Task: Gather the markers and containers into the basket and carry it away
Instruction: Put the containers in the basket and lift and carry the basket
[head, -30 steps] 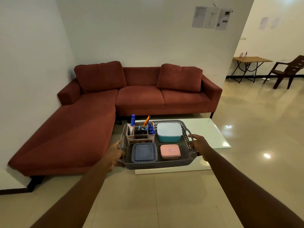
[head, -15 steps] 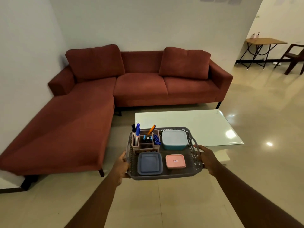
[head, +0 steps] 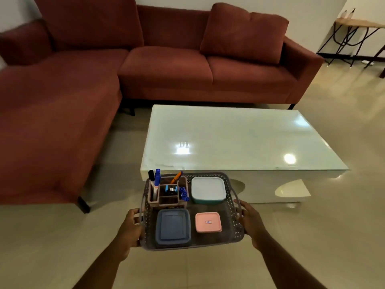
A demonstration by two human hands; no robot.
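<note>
I hold a grey perforated basket [head: 233,232] in the air in front of the white table. My left hand [head: 130,228] grips its left handle and my right hand [head: 251,223] grips its right handle. Inside stand a pink organiser [head: 167,200] with black, blue and orange markers [head: 157,178], a white-lidded teal container [head: 208,189], a dark blue lidded container [head: 173,227] and a small pink container [head: 208,222].
A low white glossy table [head: 239,138] stands just beyond the basket. A red L-shaped sofa [head: 145,65] wraps around the back and left. A wooden side table [head: 358,26] stands at the far right. Beige tiled floor [head: 333,226] lies all around.
The basket has come off the table toward me and sits lower in view. The view has tilted down, so the table top now shows bare.
</note>
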